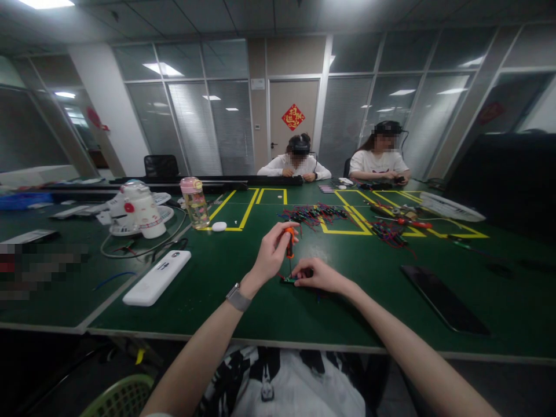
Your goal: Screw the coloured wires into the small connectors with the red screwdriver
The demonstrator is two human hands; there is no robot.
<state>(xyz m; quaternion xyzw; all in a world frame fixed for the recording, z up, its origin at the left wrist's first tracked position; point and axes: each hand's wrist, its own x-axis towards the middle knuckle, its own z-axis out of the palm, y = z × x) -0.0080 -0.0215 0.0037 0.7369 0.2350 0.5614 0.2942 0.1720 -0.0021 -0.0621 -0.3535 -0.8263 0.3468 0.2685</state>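
My left hand (pixel 274 250) is closed round the orange and black handle of a screwdriver (pixel 290 246). The screwdriver stands upright, its thin shaft pointing down at a small green circuit board (pixel 287 280) on the table. With its fingertips, my right hand (pixel 316 274) pinches the board's right end and holds it against the green surface. Whether the tip sits in a screw is too small to tell. Just beyond my hands lies a heap of similar boards with red and blue wires (pixel 317 214).
A white power bank (pixel 157 278) lies to the left, a dark phone (pixel 443 298) to the right. A water bottle (pixel 195 202) and a white jug (pixel 145 211) stand at the left. More wired parts (pixel 388 233) lie at the right. Two people sit across the table (pixel 356 324).
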